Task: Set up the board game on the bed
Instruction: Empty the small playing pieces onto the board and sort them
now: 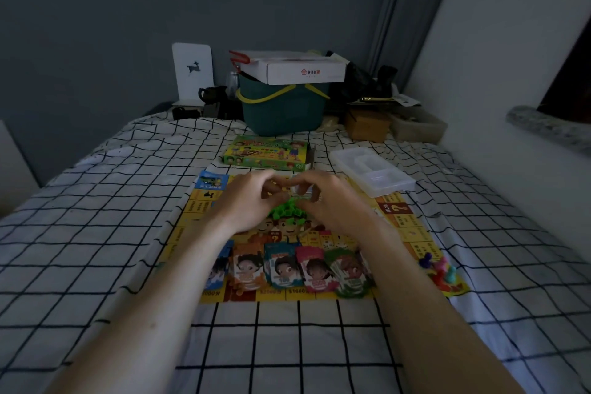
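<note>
dim room with grey walls, a grid-pattern bed (96, 233) with the game board (412, 233) laid flat mid-bed, and left hand (246, 201) and right hand (335, 201) curled over green pieces (284, 209), exact grip unclear

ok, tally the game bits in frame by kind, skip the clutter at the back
Game board: 1
Game box: 1
Clear plastic tray: 1
Character card stacks, along the near edge: 6, the leftmost partly hidden by an arm
Pile of green pieces: 1, too clumped to count singly
Cluster of pawns: 1
Total: 11
</note>
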